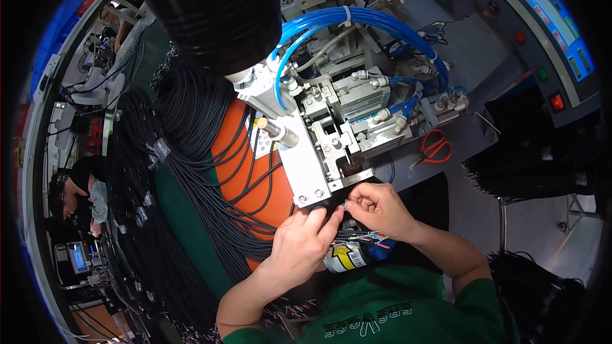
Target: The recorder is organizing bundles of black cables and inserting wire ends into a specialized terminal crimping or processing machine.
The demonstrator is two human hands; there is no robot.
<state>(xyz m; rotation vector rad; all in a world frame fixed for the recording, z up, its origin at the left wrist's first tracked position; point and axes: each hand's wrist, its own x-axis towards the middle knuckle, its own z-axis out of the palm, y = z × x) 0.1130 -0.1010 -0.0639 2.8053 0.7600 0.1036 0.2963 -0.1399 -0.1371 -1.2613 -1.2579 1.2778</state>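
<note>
My left hand (299,242) is closed, fingers bent in just below the front plate of a metal machine (306,172). What it grips is hidden under the fingers. Close beside it, my right hand (381,211) pinches thumb and forefinger around a tiny light-coloured wire end (345,206). The fingertips of both hands nearly meet. Black cables (210,200) run in a thick bundle from the left toward my left hand. Below the hands, thin coloured wires (366,236) stick out over a silvery container with a yellow arrow (346,256).
Blue air hoses (357,16) arch over the machine. Red-handled scissors (436,147) lie to its right, near a control panel with a screen (554,13). A large black cylinder (207,9) hangs above. More black cables (532,175) hang at the right. Another person (80,191) sits far left.
</note>
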